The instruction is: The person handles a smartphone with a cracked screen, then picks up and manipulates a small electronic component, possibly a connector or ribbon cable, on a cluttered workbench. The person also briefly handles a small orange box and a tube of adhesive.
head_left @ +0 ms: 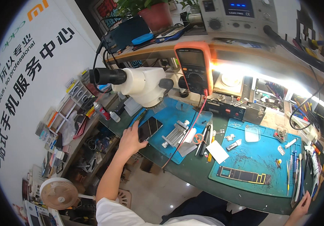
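My left hand (130, 141) grips a dark smartphone (150, 129) by its near left corner, thumb along the front edge and fingers along the side. The phone lies tilted at the left end of a blue mat (177, 109), below a white microscope (141, 84). Just right of the phone is a metal clamp fixture (176, 134). At the bench's far right edge, my right hand (301, 208) rests with its fingers stretched out, beside the lower ends of several tweezers and slim tools (299, 177). I see nothing held in it.
A second blue mat (252, 160) bears a long dark board (243, 175) and small parts. An orange multimeter (194, 67) stands upright behind, its red lead (186, 135) crossing the bench. A fan (60, 194) stands low left, near crowded shelves. Pens and a white card (217, 151) lie mid-bench.
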`<state>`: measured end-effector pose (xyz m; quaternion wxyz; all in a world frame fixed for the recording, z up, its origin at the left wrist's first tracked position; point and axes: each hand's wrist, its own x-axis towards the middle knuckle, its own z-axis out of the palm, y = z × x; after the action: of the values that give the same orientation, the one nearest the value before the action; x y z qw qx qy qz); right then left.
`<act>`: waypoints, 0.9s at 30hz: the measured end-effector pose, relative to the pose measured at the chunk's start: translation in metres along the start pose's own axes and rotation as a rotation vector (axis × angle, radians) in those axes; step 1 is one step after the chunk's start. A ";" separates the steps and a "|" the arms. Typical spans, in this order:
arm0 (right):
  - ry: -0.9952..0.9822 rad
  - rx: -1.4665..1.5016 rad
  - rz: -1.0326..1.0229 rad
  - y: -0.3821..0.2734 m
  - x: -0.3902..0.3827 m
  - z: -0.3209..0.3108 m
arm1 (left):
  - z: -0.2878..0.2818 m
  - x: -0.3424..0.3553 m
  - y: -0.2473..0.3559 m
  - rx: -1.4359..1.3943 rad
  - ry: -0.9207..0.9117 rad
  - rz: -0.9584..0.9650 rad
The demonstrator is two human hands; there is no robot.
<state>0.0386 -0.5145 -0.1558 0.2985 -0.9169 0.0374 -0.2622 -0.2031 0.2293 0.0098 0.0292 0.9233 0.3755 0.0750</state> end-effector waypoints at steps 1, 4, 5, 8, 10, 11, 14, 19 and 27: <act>-0.004 -0.005 -0.006 -0.005 -0.001 0.002 | -0.007 -0.013 0.003 0.018 0.042 0.008; -0.009 0.075 0.024 -0.021 -0.009 -0.001 | -0.027 -0.054 0.026 0.043 0.144 0.052; -0.013 0.095 0.023 -0.029 -0.012 -0.001 | -0.036 -0.068 0.042 0.029 0.142 0.084; -0.025 0.060 -0.093 -0.038 -0.010 -0.009 | -0.055 -0.095 0.102 -0.047 0.105 0.225; 0.033 0.127 -0.101 -0.064 -0.012 -0.012 | -0.051 -0.093 0.143 -0.125 0.031 0.361; 0.042 0.113 -0.109 -0.069 -0.012 -0.014 | -0.042 -0.088 0.161 -0.164 0.020 0.439; 0.089 0.148 -0.147 -0.098 -0.010 -0.017 | -0.014 -0.071 0.220 -0.229 0.072 0.711; 0.078 0.135 -0.143 -0.115 -0.006 -0.021 | 0.028 -0.051 0.305 -0.346 -0.033 0.810; 0.134 0.129 -0.093 -0.112 -0.008 -0.020 | 0.057 -0.044 0.336 -0.369 0.091 0.908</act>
<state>0.0124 -0.4315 -0.0825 0.3411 -0.8771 -0.0025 -0.3382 0.0063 -0.0413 -0.0143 0.1404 0.9689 -0.0835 0.1858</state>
